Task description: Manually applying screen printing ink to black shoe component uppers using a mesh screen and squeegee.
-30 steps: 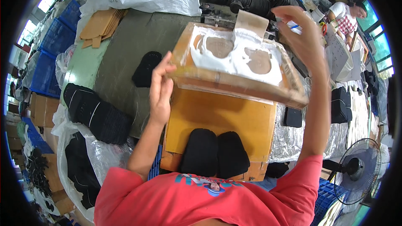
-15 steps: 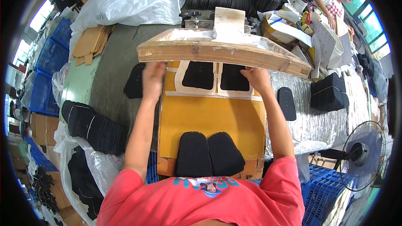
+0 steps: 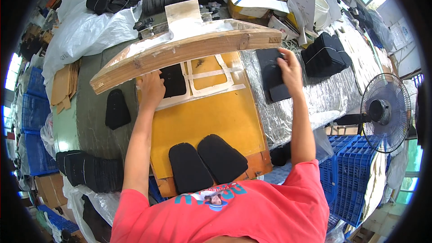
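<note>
A black pad (image 3: 173, 82) lies within the left white outline on the yellow board (image 3: 202, 117). My left hand (image 3: 152, 91) is at this pad's left edge, its fingers bent and closed on it. The right white outline (image 3: 211, 87) frames bare yellow. Off the board's right side, my right hand (image 3: 290, 70) pinches another black pad (image 3: 269, 65) by its edge above the silver sheet. Partly covered by that pad is a second one (image 3: 280, 92). A wooden frame (image 3: 193, 56) is tilted up over the board's far part. Two black pads (image 3: 191, 166) rest side by side at the near edge.
One black pad (image 3: 118, 109) lies left of the board. Tied stacks of black pads stand at left (image 3: 90, 170) and right (image 3: 325, 56). A fan (image 3: 380, 110) and blue crates (image 3: 355, 177) are at the right. A cluttered box (image 3: 249, 6) sits beyond the frame.
My right hand has moved off the board to the right with the pad from the right outline. My left hand has shifted onto the left pad's edge. The view has turned rightward.
</note>
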{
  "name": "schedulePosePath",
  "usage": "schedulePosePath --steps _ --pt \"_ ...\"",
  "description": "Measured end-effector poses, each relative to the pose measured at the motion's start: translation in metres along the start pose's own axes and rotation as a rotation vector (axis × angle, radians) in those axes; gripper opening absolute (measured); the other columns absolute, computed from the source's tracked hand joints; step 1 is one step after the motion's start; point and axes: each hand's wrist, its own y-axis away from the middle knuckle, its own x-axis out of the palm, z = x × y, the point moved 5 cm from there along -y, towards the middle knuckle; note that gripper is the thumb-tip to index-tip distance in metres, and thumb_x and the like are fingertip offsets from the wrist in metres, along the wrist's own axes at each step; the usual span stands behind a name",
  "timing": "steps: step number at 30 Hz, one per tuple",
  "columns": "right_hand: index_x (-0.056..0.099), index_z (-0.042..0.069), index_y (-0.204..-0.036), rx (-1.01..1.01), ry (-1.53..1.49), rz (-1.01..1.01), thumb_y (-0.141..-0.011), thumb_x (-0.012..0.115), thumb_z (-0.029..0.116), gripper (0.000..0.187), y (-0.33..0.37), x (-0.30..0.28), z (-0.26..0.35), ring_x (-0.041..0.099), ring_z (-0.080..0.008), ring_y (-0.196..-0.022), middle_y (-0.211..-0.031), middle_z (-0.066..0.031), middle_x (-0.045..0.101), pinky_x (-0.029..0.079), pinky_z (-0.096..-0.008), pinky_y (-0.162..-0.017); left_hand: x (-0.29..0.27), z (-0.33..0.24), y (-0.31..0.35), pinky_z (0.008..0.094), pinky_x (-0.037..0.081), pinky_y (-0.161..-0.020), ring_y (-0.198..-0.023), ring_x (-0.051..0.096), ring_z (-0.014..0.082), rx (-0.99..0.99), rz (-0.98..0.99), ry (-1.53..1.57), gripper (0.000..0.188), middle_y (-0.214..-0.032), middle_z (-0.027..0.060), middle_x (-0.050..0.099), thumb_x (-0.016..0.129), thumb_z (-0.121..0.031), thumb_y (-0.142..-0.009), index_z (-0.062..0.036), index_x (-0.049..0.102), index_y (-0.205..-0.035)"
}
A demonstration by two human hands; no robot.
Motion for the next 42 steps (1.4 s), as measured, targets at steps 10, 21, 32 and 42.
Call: schedulePosePath --steps 10,21,32,42 --pt "0.062 0.007 -0.119 -0.007 0.474 0.002 -0.085 0.063 0.014 0.035 0.014 -0.025 -0.099 0.064 -0.0385 -0.103 -0.110 -0.0230 0.067 0.048 -0.0429 -0.089 -0.055 0.058 0.052 0.0259 0.042 -0.091 -0.103 0.054 0.0128 -0.193 -0.356 1.036 0.034 -0.110 0.0033 0.058 0.050 0.012 -0.090 -0.0059 0.057 -0.118" --pt "0.034 -0.008 -0.143 0.058 0.824 0.240 -0.064 0.076 0.032 0.098 0.045 -0.004 -0.070 0.045 -0.0465 -0.126 -0.134 -0.0338 0.046 0.038 -0.0484 -0.105 -0.064 0.186 0.159 0.0287 0.046 -0.082 -0.090 0.059 0.0157 -0.644 -0.720 0.687 0.029 -0.096 0.0071 0.064 0.054 0.007 -0.087 -0.0065 0.062 -0.112" --pt "0.042 0.001 -0.141 -0.294 0.612 0.254 -0.073 0.079 0.017 0.079 0.083 0.013 0.015 0.053 -0.0385 -0.119 -0.133 -0.0217 0.053 0.042 -0.0454 -0.101 -0.044 0.213 0.080 0.0514 0.036 -0.093 -0.115 0.048 0.0318 -0.531 -0.264 0.069 0.031 -0.120 0.0088 0.057 0.056 0.000 -0.080 -0.0193 0.062 -0.103" --pt "0.056 0.003 -0.126 -0.447 0.388 0.960 -0.068 0.081 0.010 0.063 0.195 0.105 0.144 0.055 -0.0360 -0.112 -0.123 -0.0162 0.055 0.045 -0.0453 -0.094 -0.014 0.174 0.031 0.0768 0.013 -0.105 -0.144 0.016 0.0422 -0.531 -0.024 -0.089 0.058 -0.152 0.0183 0.028 0.060 -0.031 -0.089 -0.0207 0.042 -0.142"
